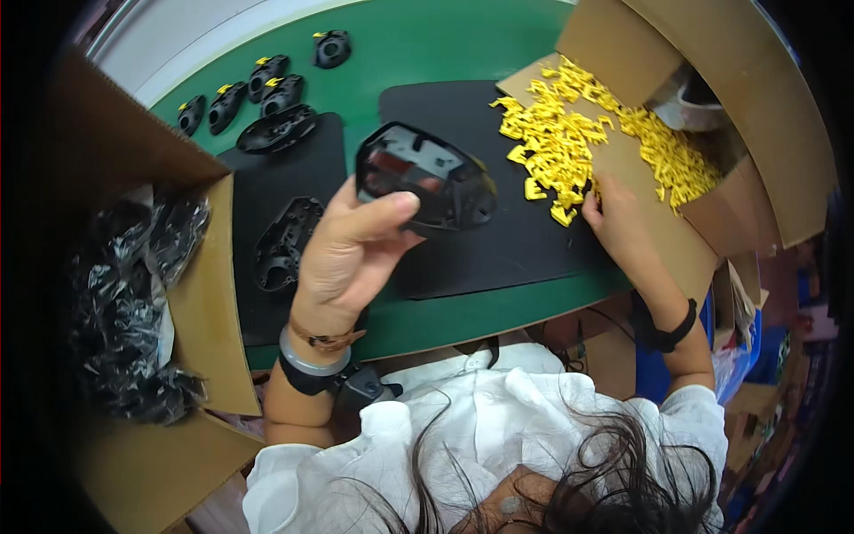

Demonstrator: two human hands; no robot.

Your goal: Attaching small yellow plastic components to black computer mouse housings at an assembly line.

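My left hand (342, 254) grips a glossy black plastic shell (427, 178), thumb on its near side, and holds it tilted above the black mat (445, 258). At the right, my right hand (614, 214) reaches the near edge of a heap of small yellow plastic pieces (556, 147). Its fingers are curled together there; what they hold, if anything, is hidden. Left of my left hand, an open black housing (289, 245) rests on a second dark mat (249, 307). Another black shell (277, 130) lies at that mat's far edge.
Several black housings with yellow parts (332, 49) stand on the green table (400, 44) at the far left. A cardboard box (209, 294) at the left holds black parts in plastic bags (133, 303). An opened cardboard box (747, 98) with more yellow pieces stands at the right.
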